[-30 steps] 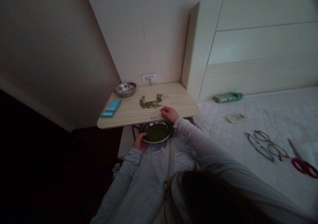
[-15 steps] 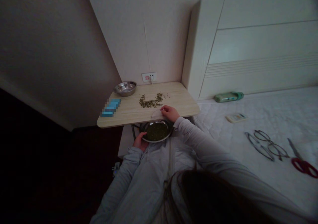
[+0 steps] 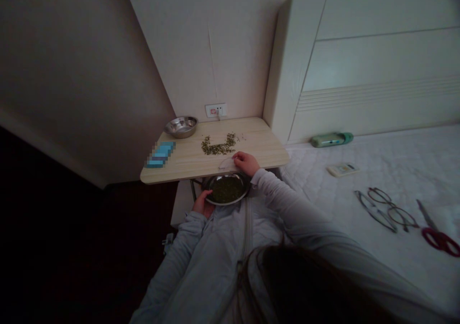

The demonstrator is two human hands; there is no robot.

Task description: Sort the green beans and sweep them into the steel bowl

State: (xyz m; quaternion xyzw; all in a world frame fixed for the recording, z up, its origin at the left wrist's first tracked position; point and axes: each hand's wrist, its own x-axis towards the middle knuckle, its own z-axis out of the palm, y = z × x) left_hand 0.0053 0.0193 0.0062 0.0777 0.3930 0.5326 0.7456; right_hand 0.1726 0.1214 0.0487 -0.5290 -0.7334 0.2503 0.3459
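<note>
Table (image 3: 258,146) is just past the left hand (image 3: 203,205), gripping a probably slick bowl (image 3: 224,204); rim's best. Right hand (image 3: 246,162) pinches something thin (image 3: 222,167), likely bendy.

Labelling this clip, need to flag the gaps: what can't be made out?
All in the head view:
- Left hand: most fingers hidden behind and under the metal bowl.
- Thin pale item at the right hand: too faint against the tabletop to identify.
- Green pieces in the bowl: too small and dark to tell their kind.
- Blue item: pixelated.
- White device: markings too small.
</note>
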